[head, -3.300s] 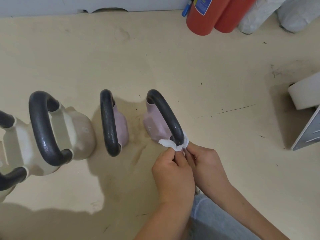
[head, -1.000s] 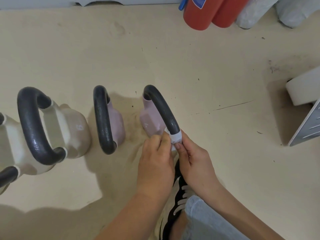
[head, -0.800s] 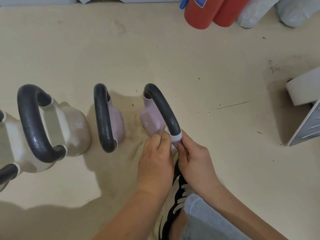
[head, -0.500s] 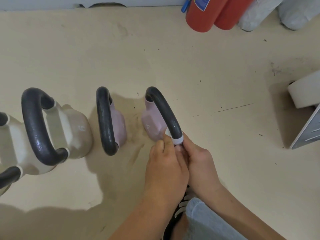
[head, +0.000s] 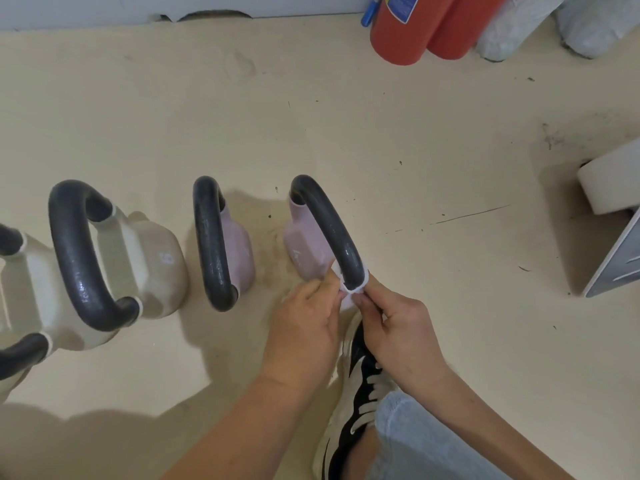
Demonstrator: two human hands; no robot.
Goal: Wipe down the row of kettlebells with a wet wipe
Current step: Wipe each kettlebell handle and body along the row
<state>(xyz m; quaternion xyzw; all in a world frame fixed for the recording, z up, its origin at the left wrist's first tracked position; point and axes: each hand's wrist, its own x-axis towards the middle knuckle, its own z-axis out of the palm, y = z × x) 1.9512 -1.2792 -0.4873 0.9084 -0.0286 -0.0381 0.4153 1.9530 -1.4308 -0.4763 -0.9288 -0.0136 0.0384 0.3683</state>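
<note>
A row of kettlebells with black handles stands on the floor. The rightmost is a small pink kettlebell (head: 304,247). A white wet wipe (head: 349,289) is looped under the near end of its handle. My left hand (head: 304,323) pinches the wipe's left end and my right hand (head: 398,327) pinches its right end. Left of it stand a second pink kettlebell (head: 239,251) and a larger cream kettlebell (head: 152,261). Another cream kettlebell (head: 14,271) is cut off at the left edge.
Two red fire extinguishers (head: 408,26) and grey wrapped bundles (head: 512,26) stand by the far wall. A white object with a slatted panel (head: 616,233) sits at the right. My black-and-white shoe (head: 356,386) and jeans knee (head: 415,445) lie under my hands.
The wipe has stayed wrapped round the near end of the pink kettlebell's handle while both hands shifted it slightly along the handle. My hands have drawn a little apart.
</note>
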